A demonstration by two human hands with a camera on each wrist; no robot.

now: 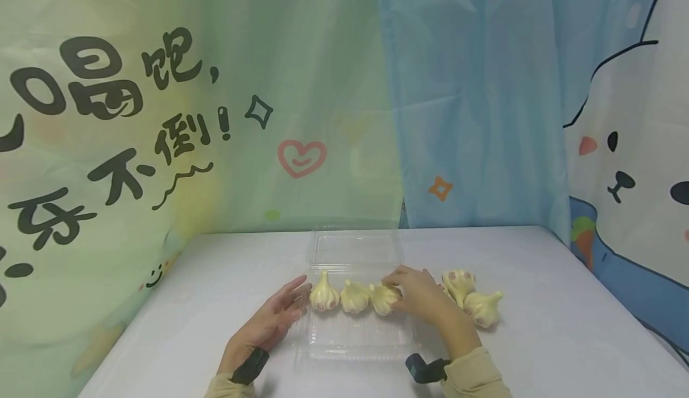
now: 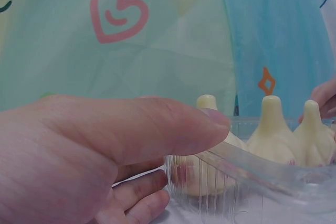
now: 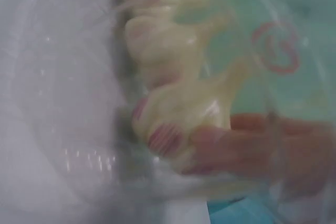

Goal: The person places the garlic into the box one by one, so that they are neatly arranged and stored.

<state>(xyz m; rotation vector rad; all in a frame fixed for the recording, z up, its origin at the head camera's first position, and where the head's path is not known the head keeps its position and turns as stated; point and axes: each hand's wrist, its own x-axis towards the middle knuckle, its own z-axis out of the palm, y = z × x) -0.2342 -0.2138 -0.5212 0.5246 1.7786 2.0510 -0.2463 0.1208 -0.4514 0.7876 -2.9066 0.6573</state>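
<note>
Three pale garlic bulbs stand in a row inside a clear plastic box [image 1: 360, 335]: a left bulb [image 1: 324, 295], a middle one [image 1: 355, 297] and a right one [image 1: 383, 300]. My right hand [image 1: 422, 295] pinches the right bulb between thumb and fingers, as the blurred right wrist view also shows, with the fingers [image 3: 241, 148] against its side. My left hand [image 1: 271, 317] holds the box's left side. In the left wrist view its thumb [image 2: 173, 129] lies over the rim, with the other fingers by the outer wall.
The box's transparent lid [image 1: 355, 248] lies folded back behind it. On the white table [image 1: 215, 278], more garlic bulbs [image 1: 482, 309] lie right of my right hand, one partly hidden by it. A printed curtain [image 1: 334, 87] hangs behind the table.
</note>
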